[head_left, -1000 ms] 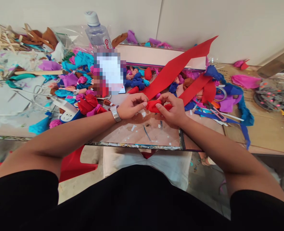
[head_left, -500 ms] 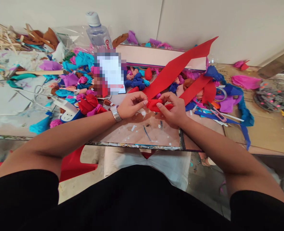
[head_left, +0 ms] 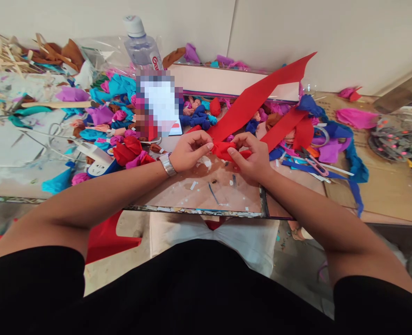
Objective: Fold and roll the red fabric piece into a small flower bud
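Observation:
Both hands meet over the table's front part, pinching a long red crepe paper strip (head_left: 246, 109). My left hand (head_left: 193, 151) wears a metal watch and has thumb and forefinger closed at the strip's gathered left edge. My right hand (head_left: 249, 156) grips the bunched lower end (head_left: 223, 150) between thumb and fingers. From there the strip runs up and to the right, its far end pointed. A second red length (head_left: 282, 128) lies behind my right hand. The fingertips partly cover the folded part.
A phone (head_left: 160, 104), blurred over, leans before a water bottle (head_left: 141, 49). Left lie a power strip (head_left: 101, 163), colourful paper rosettes (head_left: 127, 151) and wooden sticks (head_left: 9, 53). Scissors (head_left: 317, 165) and a blue strip (head_left: 355, 158) are on the right, near cardboard (head_left: 394, 186).
My fingers have shifted very slightly on the gathered red end, which looks a little more crumpled. Otherwise the scene stays the same.

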Demonstrator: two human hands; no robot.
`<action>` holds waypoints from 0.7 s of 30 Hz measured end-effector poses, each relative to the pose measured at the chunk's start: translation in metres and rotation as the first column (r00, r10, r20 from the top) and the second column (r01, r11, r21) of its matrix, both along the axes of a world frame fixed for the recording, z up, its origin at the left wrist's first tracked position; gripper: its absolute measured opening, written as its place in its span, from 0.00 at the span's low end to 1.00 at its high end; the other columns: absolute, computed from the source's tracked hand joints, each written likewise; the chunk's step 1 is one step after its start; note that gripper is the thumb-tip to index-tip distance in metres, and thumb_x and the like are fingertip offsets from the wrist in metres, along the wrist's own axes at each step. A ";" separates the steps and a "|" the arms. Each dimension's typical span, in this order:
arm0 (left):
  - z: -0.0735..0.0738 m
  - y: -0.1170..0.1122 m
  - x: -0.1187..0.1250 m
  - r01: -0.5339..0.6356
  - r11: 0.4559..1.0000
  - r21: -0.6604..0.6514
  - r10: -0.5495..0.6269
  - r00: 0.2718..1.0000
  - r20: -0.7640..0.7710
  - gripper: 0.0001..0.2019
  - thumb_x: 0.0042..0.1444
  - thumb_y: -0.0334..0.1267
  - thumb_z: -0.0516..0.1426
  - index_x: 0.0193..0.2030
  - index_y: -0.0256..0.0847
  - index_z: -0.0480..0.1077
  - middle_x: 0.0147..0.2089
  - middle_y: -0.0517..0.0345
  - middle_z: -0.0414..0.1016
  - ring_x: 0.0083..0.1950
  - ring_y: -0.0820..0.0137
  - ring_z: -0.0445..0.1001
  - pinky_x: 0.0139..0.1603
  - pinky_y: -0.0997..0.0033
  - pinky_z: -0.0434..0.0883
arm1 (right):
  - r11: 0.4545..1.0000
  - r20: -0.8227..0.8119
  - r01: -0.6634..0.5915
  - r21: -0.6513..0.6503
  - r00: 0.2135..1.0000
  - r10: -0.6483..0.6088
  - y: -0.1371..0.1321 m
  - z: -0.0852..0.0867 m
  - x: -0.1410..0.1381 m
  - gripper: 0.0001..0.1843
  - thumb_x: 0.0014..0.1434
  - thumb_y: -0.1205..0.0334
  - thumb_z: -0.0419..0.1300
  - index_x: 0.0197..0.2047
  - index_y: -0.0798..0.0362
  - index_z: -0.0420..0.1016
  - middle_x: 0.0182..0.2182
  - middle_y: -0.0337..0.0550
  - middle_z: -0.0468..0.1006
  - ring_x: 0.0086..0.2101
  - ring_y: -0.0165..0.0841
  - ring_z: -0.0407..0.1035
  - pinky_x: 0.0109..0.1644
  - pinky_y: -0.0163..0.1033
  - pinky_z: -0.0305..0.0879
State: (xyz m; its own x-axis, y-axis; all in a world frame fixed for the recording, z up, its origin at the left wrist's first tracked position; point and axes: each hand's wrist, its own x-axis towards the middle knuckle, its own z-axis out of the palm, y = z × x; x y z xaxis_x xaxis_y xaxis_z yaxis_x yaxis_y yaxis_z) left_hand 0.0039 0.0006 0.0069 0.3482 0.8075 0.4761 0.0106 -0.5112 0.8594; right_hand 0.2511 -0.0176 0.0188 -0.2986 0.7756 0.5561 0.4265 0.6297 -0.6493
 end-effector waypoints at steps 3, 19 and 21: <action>0.000 0.000 0.000 0.000 1.000 -0.012 0.000 1.000 0.018 0.21 0.66 0.56 0.65 0.37 0.38 0.75 0.33 0.56 0.76 0.30 0.78 0.72 0.32 0.77 0.72 | 1.000 -0.007 0.001 0.004 1.000 -0.001 0.000 0.000 0.000 0.21 0.69 0.39 0.63 0.46 0.50 0.76 0.37 0.41 0.80 0.36 0.31 0.72 0.45 0.42 0.67; -0.004 0.002 -0.002 -0.011 1.000 -0.002 0.010 0.999 -0.038 0.20 0.64 0.55 0.67 0.43 0.37 0.80 0.39 0.51 0.82 0.35 0.76 0.77 0.36 0.77 0.75 | 0.999 0.015 -0.014 0.035 1.000 0.013 0.002 -0.003 0.000 0.22 0.69 0.39 0.63 0.44 0.51 0.75 0.35 0.40 0.80 0.34 0.30 0.71 0.44 0.41 0.65; -0.004 0.002 -0.001 -0.016 1.000 -0.011 0.015 1.000 -0.017 0.20 0.65 0.55 0.67 0.42 0.37 0.80 0.38 0.52 0.82 0.34 0.76 0.77 0.35 0.77 0.75 | 0.999 0.012 -0.007 0.033 1.000 0.007 0.002 -0.002 0.001 0.22 0.69 0.39 0.63 0.45 0.51 0.76 0.36 0.41 0.80 0.35 0.30 0.71 0.45 0.41 0.65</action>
